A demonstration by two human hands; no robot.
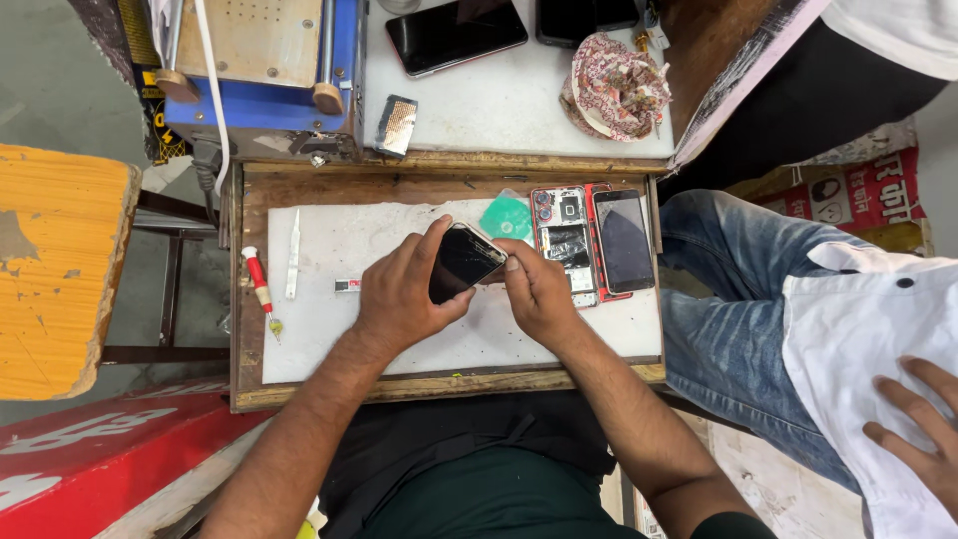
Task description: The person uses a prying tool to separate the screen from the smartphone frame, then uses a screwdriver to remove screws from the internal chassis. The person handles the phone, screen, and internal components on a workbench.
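Observation:
My left hand (pixel 404 294) grips a dark smartphone (pixel 462 262), tilted up off the white work mat (pixel 339 329). My right hand (pixel 534 291) pinches the phone's right edge with its fingertips. Just right of my hands lie an opened phone body (pixel 566 240) with its insides showing and a black phone (pixel 624 240) with a red rim. A green triangular pick (pixel 507 216) rests above the held phone.
A red-handled screwdriver (pixel 260 287), white tweezers (pixel 292 262) and a small white strip (pixel 347 285) lie left on the mat. A blue machine (pixel 269 75), two phones (pixel 454 32) and a patterned cloth (pixel 614 90) sit farther back. Another person in jeans (pixel 738 299) sits right.

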